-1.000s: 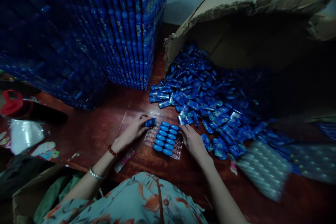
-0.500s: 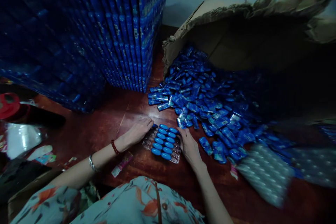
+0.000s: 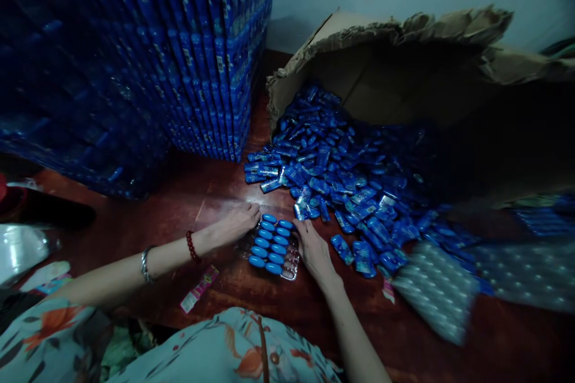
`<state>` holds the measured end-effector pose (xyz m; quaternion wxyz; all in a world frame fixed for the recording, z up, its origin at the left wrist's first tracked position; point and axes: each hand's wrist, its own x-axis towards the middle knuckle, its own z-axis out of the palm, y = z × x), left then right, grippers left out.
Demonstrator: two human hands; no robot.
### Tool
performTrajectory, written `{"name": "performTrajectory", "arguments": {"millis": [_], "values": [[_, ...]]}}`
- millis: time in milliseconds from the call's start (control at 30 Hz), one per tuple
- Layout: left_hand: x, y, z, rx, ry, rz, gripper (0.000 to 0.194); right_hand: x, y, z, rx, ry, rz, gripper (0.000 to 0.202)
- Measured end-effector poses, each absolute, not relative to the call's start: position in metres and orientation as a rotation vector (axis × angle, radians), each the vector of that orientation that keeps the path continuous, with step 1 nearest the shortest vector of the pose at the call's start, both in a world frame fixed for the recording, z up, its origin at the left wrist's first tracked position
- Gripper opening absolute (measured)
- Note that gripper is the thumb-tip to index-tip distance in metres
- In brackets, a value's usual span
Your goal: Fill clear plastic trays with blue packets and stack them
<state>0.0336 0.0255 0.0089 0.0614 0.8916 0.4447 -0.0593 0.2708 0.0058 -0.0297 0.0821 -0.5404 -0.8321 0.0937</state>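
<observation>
Blue oval-topped packs (image 3: 267,242) stand in two columns on a clear moulded plastic tray (image 3: 291,266), whose empty pockets show along its right side. At the tray's far left corner is my left hand (image 3: 240,221), fingers bent and closed together; what they hold, if anything, is hidden. My right hand (image 3: 313,245) lies along the right side, its curled fingertips against the farthest pack of the right column. Whether it grips something there is not visible. Beyond my right hand spreads a heap of loose blue wrapped packs (image 3: 350,173).
The heap spills from a torn cardboard box (image 3: 309,60). At the left rises a tall stack of blue packs (image 3: 197,60). Clear moulded trays (image 3: 442,290) lie at the right. A pink wrapper (image 3: 200,290) and a dark cylinder with a red end (image 3: 49,206) are on the left.
The whole view has shifted, so things appear slightly further left. A small blue piece seen by my left fingertips no longer shows there. Both hands stay beside the tray.
</observation>
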Motion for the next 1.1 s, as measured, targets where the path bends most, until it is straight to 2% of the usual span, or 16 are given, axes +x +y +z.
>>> {"name": "performTrajectory", "arguments": {"millis": [333, 600, 767, 867, 967, 1100], "values": [[0.025, 0.033, 0.022, 2.648, 1.354, -0.196, 0.022, 0.263, 0.011, -0.022, -1.654, -2.533, 0.291, 0.044], [0.037, 0.027, 0.013, 2.809, 1.258, -0.244, 0.018, 0.260, 0.010, -0.024, -1.666, -2.538, 0.295, 0.039], [0.014, 0.033, 0.012, 2.679, 1.295, -0.024, 0.016, 0.267, 0.009, -0.025, -1.572, -2.366, 0.480, 0.034], [0.001, 0.046, 0.014, 2.488, 1.242, 0.328, 0.028, 0.278, 0.014, -0.029, -1.618, -2.041, 0.566, 0.039], [0.007, 0.071, 0.011, 2.274, 1.318, 0.598, 0.039, 0.281, 0.024, -0.033, -1.874, -1.799, 0.491, 0.045], [0.042, 0.112, -0.005, 2.358, 1.420, 0.417, 0.024, 0.273, 0.035, -0.033, -2.078, -1.935, 0.386, 0.040]]}}
